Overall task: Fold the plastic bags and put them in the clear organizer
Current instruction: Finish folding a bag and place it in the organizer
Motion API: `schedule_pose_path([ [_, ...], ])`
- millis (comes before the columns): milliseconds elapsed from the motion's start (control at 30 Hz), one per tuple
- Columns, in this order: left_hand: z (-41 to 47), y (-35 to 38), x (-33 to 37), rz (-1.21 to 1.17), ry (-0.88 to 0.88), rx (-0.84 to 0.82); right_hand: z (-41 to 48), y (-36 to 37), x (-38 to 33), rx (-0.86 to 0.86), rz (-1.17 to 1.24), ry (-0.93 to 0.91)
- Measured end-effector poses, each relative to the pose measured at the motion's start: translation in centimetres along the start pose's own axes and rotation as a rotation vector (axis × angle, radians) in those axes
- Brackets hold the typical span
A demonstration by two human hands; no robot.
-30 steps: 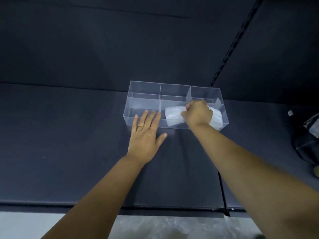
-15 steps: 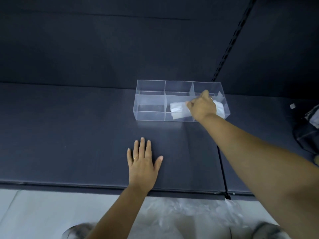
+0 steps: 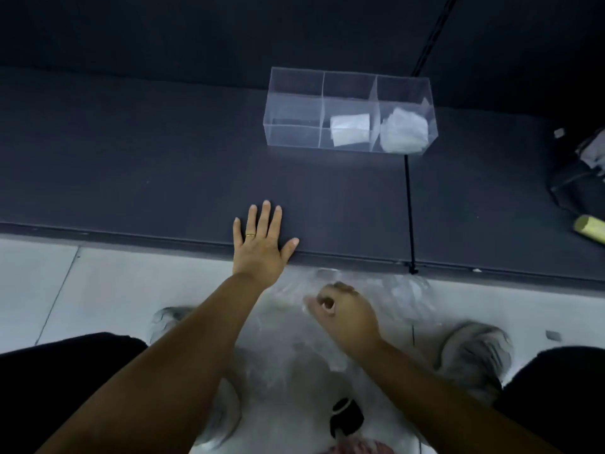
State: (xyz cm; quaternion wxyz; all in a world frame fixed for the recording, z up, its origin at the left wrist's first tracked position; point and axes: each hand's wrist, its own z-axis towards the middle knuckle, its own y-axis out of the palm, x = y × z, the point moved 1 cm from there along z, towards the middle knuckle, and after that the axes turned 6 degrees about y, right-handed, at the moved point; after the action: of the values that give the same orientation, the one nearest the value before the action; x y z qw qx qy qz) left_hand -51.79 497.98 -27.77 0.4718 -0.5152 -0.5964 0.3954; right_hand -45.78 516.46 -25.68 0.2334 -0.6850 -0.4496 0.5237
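Pressing the dark surface [image 3: 163, 165] before the clear three-compartment plastic organizer [image 3: 294, 93], your left hand [image 3: 260, 247] has straight fingers; your right hand [image 3: 343, 312] curls over loose clear plastic bags [image 3: 402, 296], grip unclear. Folded white bags [image 3: 350, 129] occupy its middle and right compartments.

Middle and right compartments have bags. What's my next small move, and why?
Probably pinch one bag from the loose bag pile with the right hand, curled over it, and lift it onto the dark surface for folding; the clear organizer's left compartment looks empty.
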Motion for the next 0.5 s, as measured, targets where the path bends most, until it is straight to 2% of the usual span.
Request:
schedule_pose_path([
  [67,-1.0,0.1,0.0,-0.017,-0.011,-0.034,-2.3,2.8,1.8,-0.250,-0.195,0.067],
  [133,-1.7,0.1,0.0,-0.031,-0.019,-0.076,-3.2,3.8,2.9,-0.380,-0.227,0.119],
  [200,-1.8,-0.3,-0.1,-0.066,-0.018,-0.123,-3.1,3.2,3.0,-0.377,-0.152,0.110],
  [300,-1.6,-2.2,-0.2,-0.192,-0.035,-0.215,-1.7,0.2,2.3,-0.337,0.088,0.074],
  [400,-1.7,-5.8,-0.2,-0.542,-0.145,-0.357,-0.3,-5.3,0.4,-0.379,0.445,0.113],
  [467,-2.6,-8.4,0.2,-0.888,-0.200,-0.468,0.5,-9.2,-0.7,-0.389,0.566,0.097],
  [500,-3.2,-9.5,0.7,-1.021,-0.173,-0.523,0.8,-11.1,-1.3,-0.383,0.610,0.058],
])
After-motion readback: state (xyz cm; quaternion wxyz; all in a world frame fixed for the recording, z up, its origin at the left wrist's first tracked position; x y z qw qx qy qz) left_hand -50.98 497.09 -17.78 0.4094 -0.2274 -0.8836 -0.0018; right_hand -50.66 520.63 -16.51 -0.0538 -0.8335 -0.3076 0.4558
